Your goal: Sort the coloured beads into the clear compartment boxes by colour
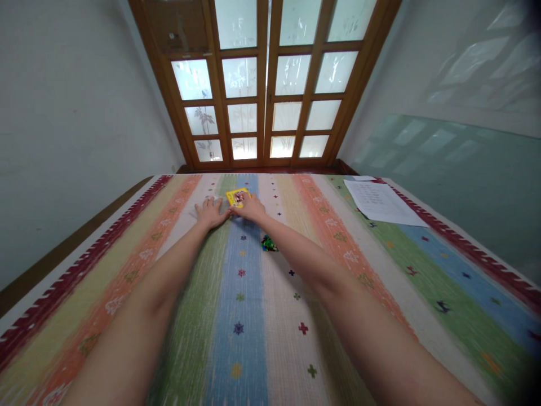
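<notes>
Nearest me, my left forearm (177,259) and right forearm (304,256) reach in over the striped cloth (240,349) that covers the tabletop, whose near edge is out of view. Partway towards the far edge, a small, mostly green thing (267,243) lies just beside my right forearm, which seems to cover part of it; I can't make out what it is.

Farther out, my left hand (208,213) rests palm down, fingers spread and holding nothing, its thumb close to my other hand. My right hand (253,208) is on the yellow packet (234,195), near the middle of the tabletop's far edge; I can't tell whether the fingers pinch it or only press on it.

I judge the step in hand to be handling this flat packet; the next move calls for a sure hold on its edge while my free hand steadies it.

Towards the tabletop's far right corner lies a printed sheet (382,201). Beyond the far edge stand glazed wooden doors (236,53).
</notes>
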`<state>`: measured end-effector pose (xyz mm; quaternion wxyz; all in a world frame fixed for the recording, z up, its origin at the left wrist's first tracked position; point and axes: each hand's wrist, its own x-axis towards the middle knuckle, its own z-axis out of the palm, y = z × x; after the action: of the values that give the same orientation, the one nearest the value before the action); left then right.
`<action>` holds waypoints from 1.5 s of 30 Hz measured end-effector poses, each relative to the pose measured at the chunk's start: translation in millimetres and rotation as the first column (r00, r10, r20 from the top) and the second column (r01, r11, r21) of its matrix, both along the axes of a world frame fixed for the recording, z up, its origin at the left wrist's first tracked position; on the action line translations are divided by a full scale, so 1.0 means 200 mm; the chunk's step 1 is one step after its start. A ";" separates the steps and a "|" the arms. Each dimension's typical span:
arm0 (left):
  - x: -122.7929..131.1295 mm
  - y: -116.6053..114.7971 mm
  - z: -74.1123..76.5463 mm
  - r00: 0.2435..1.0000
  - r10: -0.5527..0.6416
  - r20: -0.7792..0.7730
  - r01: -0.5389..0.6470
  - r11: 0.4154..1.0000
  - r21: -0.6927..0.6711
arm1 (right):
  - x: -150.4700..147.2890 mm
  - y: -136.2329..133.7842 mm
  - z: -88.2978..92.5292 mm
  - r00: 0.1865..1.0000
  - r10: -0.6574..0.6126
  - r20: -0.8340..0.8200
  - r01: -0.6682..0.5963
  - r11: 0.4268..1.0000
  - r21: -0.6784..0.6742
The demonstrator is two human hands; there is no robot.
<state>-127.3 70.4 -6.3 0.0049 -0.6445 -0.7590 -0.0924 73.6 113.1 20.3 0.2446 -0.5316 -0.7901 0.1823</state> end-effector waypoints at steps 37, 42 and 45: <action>0.62 -0.03 0.02 0.995 -0.069 0.077 0.061 0.993 0.099 | 1.55 0.00 -0.04 0.962 0.272 -0.021 -0.273 0.959 -0.082; 0.63 -0.01 0.03 0.993 -0.078 0.090 0.074 0.996 0.039 | 1.43 -0.01 -0.06 0.939 0.306 0.157 -0.310 0.951 -0.003; 0.63 -0.02 0.02 0.993 -0.077 0.085 0.072 0.996 0.060 | 1.37 -0.02 -0.08 0.939 0.240 0.245 -0.257 0.966 0.041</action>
<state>-0.7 65.7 -2.4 -0.0133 -0.6673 -0.7309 -0.1423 347.4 109.1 3.4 0.1423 -0.4365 -0.8805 0.1179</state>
